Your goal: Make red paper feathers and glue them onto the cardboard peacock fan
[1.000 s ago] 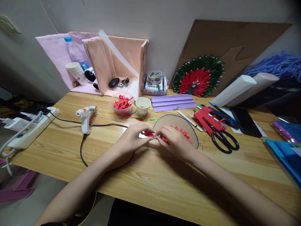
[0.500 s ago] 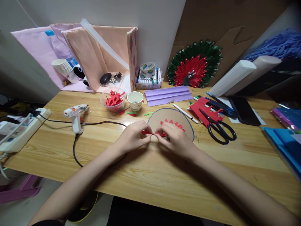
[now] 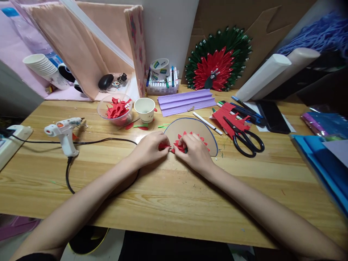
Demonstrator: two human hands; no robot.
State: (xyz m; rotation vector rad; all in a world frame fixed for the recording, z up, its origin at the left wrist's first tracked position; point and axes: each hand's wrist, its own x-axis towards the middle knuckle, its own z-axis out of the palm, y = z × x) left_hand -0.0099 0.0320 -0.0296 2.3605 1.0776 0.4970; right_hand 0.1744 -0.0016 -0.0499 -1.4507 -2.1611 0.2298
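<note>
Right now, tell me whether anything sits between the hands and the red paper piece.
Nothing visible does. The left hand and right hand both pinch the red paper piece, at the near edge of the cardboard half-disc.

Pale wooden counter (image 3: 174, 203) with lengthwise grain, softly and evenly lit, its far edge set against a plain white wall (image 3: 168, 32); a brown cardboard sheet (image 3: 272, 18) leans at the counter's far right, and light floor (image 3: 115, 244) shows below its near edge.
</note>
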